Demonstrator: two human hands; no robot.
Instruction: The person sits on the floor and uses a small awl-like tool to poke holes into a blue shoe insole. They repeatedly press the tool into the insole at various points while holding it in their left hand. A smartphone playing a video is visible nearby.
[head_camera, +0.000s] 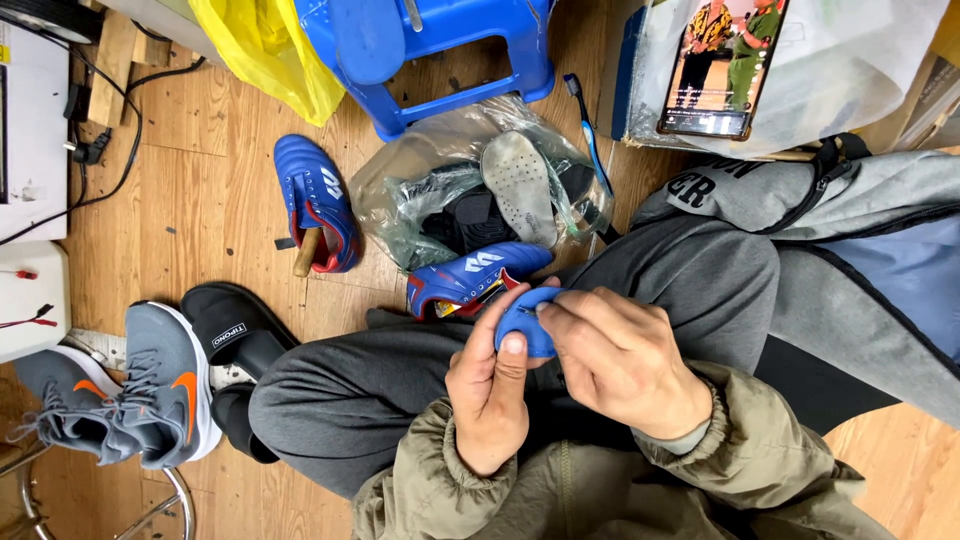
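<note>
Both hands meet over the lap: left hand (487, 385) palm-up, its grip closed around the blue shoe (478, 283), thumb on the heel; right hand (612, 362) pinches the heel edge from above

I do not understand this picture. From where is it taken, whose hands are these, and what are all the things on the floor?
The camera sits on a person's head and looks down at their lap. The left hand and right hand both grip the heel of a blue football shoe. On the wooden floor lie its matching blue shoe, grey sneakers, a clear plastic bag with a black shoe and a grey insole, a blue plastic stool and a toothbrush. A phone leans nearby.
</note>
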